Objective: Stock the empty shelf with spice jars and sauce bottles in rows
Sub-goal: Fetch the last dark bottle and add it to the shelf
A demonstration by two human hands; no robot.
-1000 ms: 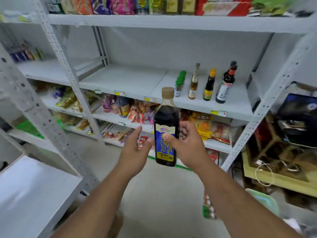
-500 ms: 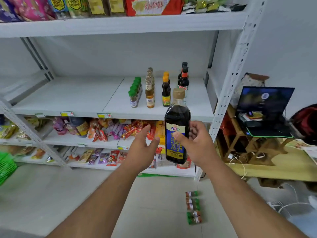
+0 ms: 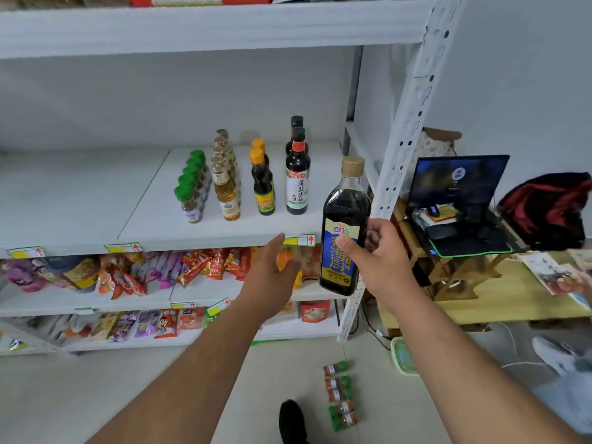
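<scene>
The white metal shelf (image 3: pixel 80 200) is mostly bare, with four short rows at its right end running near to far, leaving a gap by the upright for another row. The tall dark sauce bottle with a blue-yellow label and tan cap (image 3: pixel 344 232) stands upright in front of that gap, below shelf level, likely to start that row. The right hand (image 3: pixel 381 254) grips its label. The left hand (image 3: pixel 272 277) hovers alongside, fingers straight, holding nothing. Green-capped spice jars (image 3: pixel 340 395) lie on the floor nearby.

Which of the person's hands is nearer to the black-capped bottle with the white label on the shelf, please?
Left. The left hand is open, just below and left of the white-label bottle; the right hand, gripping the dark bottle, is farther right.
</scene>
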